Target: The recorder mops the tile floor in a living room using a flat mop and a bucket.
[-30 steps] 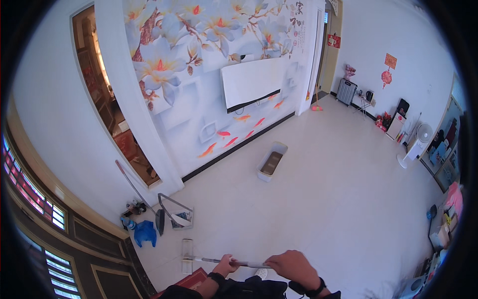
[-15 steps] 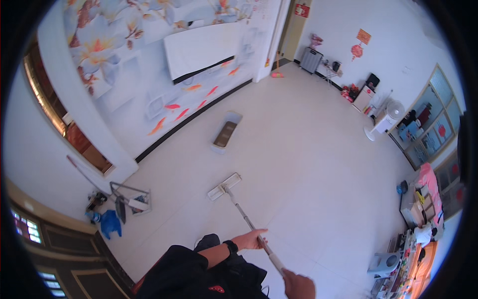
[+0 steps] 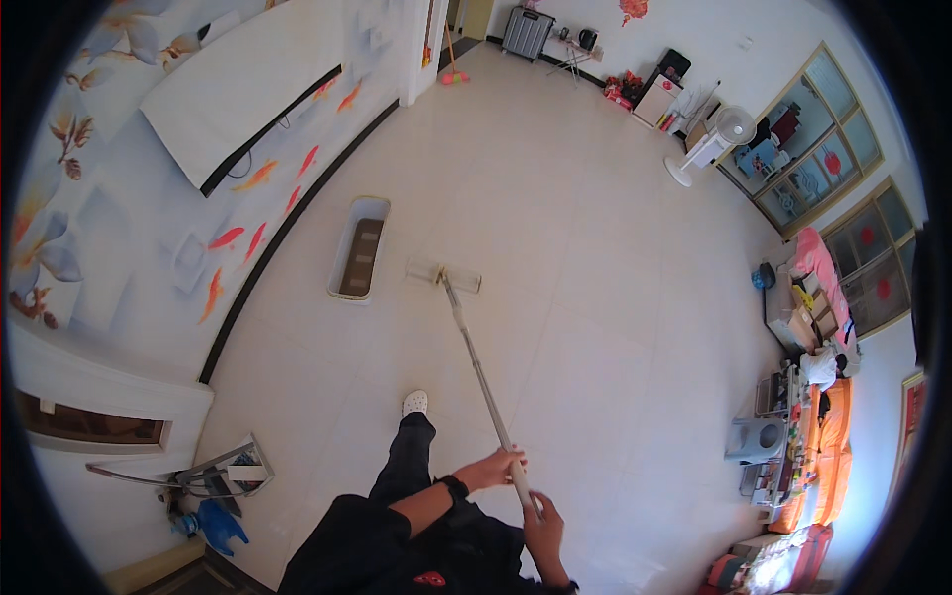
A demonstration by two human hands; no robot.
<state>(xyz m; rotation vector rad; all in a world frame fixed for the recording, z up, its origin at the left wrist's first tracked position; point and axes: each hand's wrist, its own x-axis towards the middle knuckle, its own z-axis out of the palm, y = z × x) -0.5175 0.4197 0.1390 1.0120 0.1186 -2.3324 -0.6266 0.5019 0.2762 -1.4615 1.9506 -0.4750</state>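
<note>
Left hand (image 3: 494,469) and right hand (image 3: 542,526) are both closed on the upper handle of a mop (image 3: 480,373), the left lower down, its flat head (image 3: 463,282) slightly blurred over the pale floor (image 3: 605,297), just right of a tub (image 3: 371,210).

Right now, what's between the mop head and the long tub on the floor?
Only a narrow strip of bare pale floor lies between the mop head and the tub, as the head view shows.
</note>
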